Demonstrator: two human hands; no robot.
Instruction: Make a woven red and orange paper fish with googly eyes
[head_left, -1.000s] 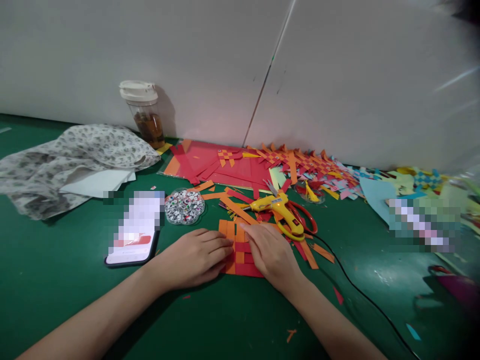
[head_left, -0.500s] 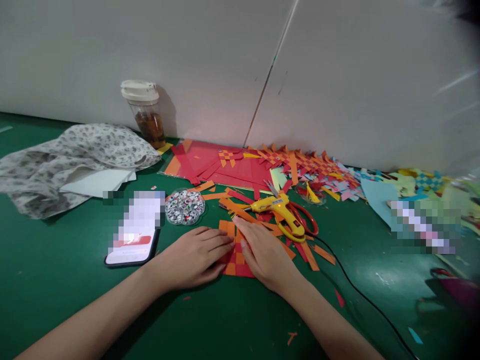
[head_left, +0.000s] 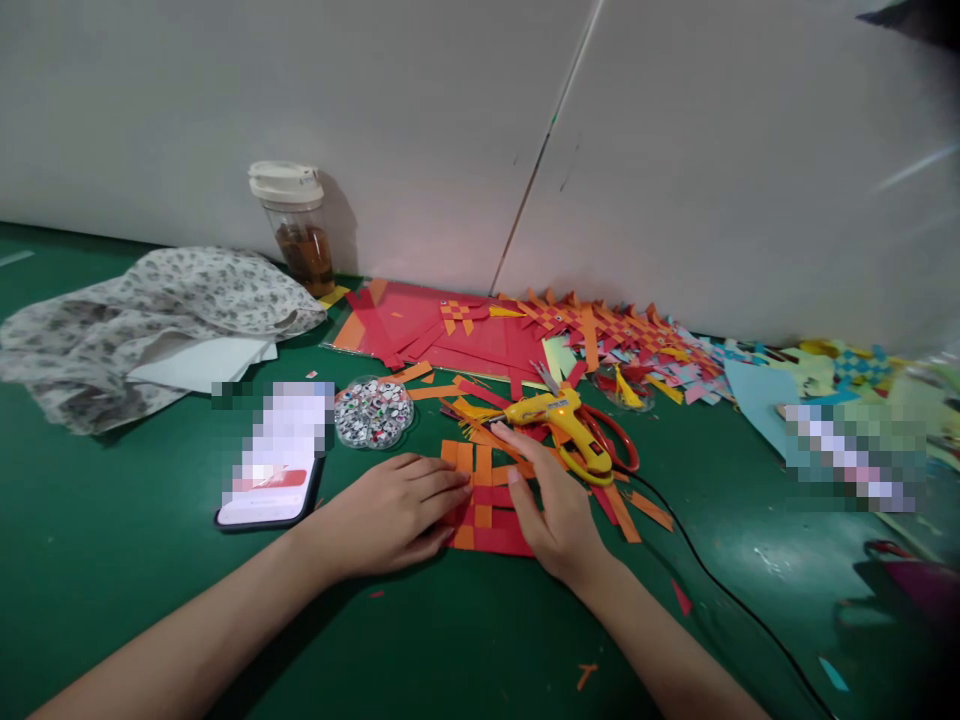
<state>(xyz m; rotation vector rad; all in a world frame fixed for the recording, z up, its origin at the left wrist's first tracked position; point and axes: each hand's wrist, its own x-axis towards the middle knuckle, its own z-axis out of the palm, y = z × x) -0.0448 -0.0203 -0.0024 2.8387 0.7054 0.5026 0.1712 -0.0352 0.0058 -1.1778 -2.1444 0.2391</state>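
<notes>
In front of me on the green table point(head_left: 450, 630) lies a flat lattice of red and orange paper strips point(head_left: 484, 495), part of it under my hands. My left hand point(head_left: 409, 510) rests on its left side, fingers laid flat over the paper. At its right edge my right hand point(head_left: 559, 510) is open, thumb apart from the fingers, with nothing visible in it. A yellow glue gun point(head_left: 577, 435) lies just beyond my right fingertips, among loose orange strips. Red-handled scissors point(head_left: 626, 445) are partly under it.
Left of my hands are a phone point(head_left: 274, 455) and a clear case of googly eyes point(head_left: 373, 412). A lidded tea bottle point(head_left: 300, 230) and patterned cloth point(head_left: 202, 290) stand behind. Woven paper pieces point(head_left: 600, 325) pile along the wall. A black cord point(head_left: 720, 580) crosses the right side.
My right hand has moved right and its thumb has spread, uncovering more of the red strips. My left hand stays on the lattice. The view has shifted slightly.
</notes>
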